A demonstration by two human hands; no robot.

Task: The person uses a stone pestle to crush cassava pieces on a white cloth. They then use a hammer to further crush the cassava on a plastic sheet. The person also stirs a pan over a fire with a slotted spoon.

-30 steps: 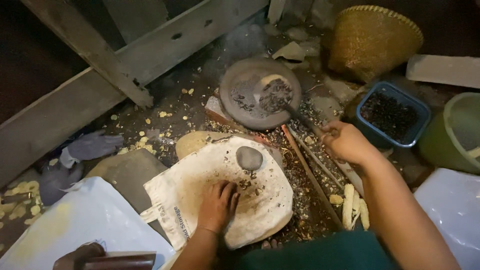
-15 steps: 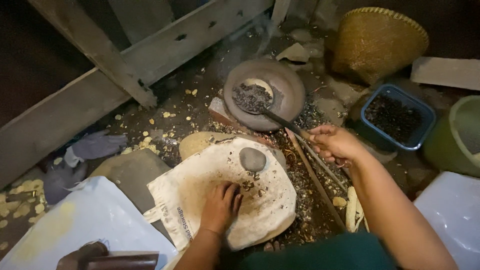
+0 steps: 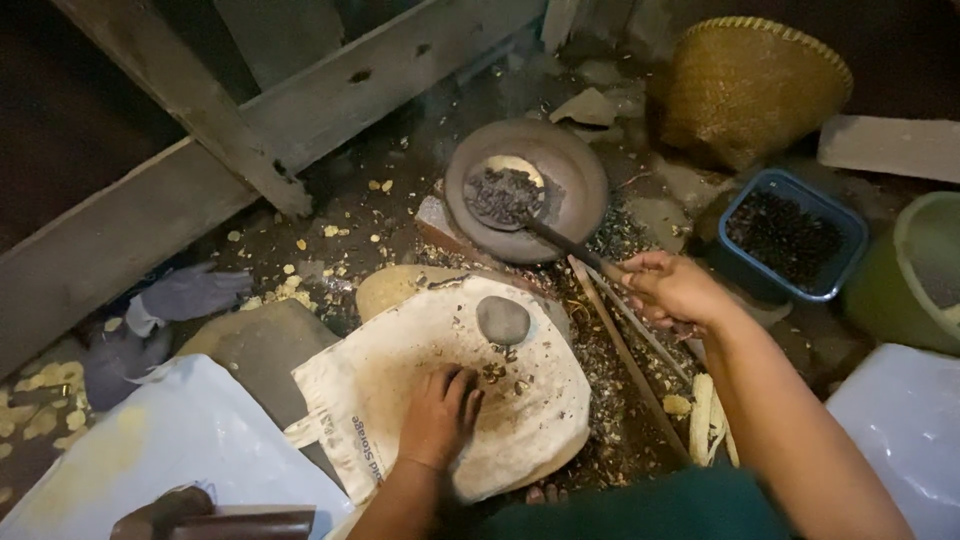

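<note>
Right hand (image 3: 672,290) gripping ladle (image 3: 520,205) over pan (image 3: 580,170), left hand (image 3: 440,415) spread flat on sack (image 3: 540,420)

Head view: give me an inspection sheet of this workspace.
Surface: dirt floor strewn with husks and chips.
Job's things: round pan of dark bits with a ladle in it; white sack over a stone, grey pebble on it.
Clutter: blue tub of dark bits, woven basket, sticks.
Grippers: right hand grips the ladle handle; left hand pressed on sack.
Cables: nothing seen.
Surroundings: wooden beams.
</note>
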